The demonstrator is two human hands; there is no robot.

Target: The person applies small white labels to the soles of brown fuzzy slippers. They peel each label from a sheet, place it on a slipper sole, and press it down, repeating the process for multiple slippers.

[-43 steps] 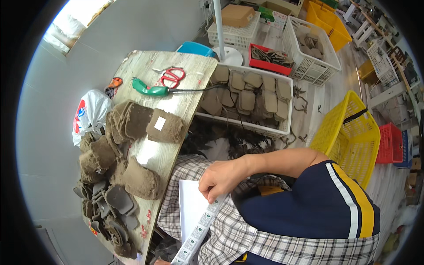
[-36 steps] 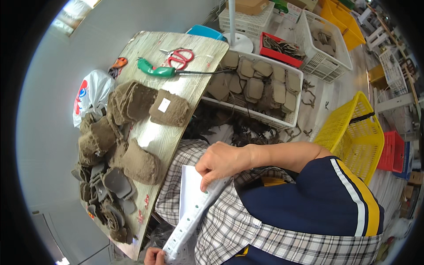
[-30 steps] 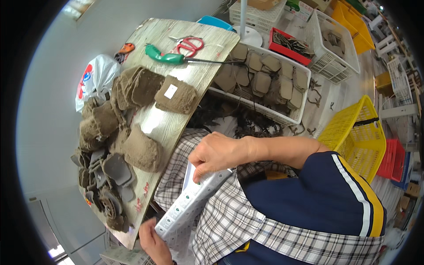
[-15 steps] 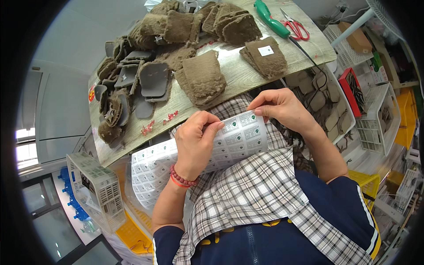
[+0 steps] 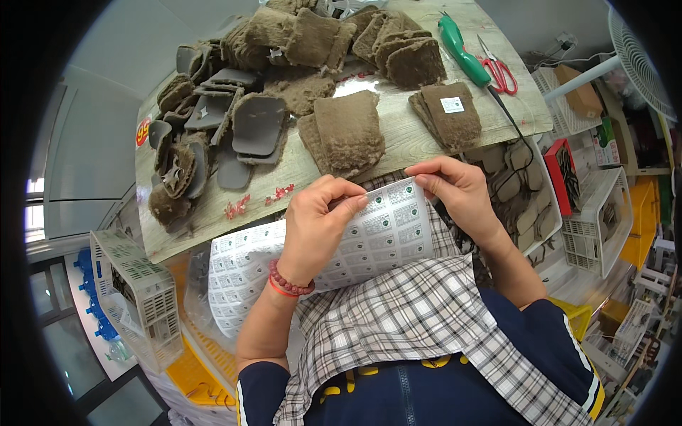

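The sheet (image 5: 380,238) is running leftward from the right hand (image 5: 458,195) pinching its corner, the left hand (image 5: 312,227) pinching its far edge.

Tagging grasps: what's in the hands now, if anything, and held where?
Label sheet, by its far edge: right hand pinching near its right corner, left hand farther left along that edge.

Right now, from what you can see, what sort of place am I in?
Probably a small workshop: brown fuzzy pads lie in stacks on the table, along with a green corded tool and red-handled scissors, while your left hand and right hand hold a sheet of printed labels.
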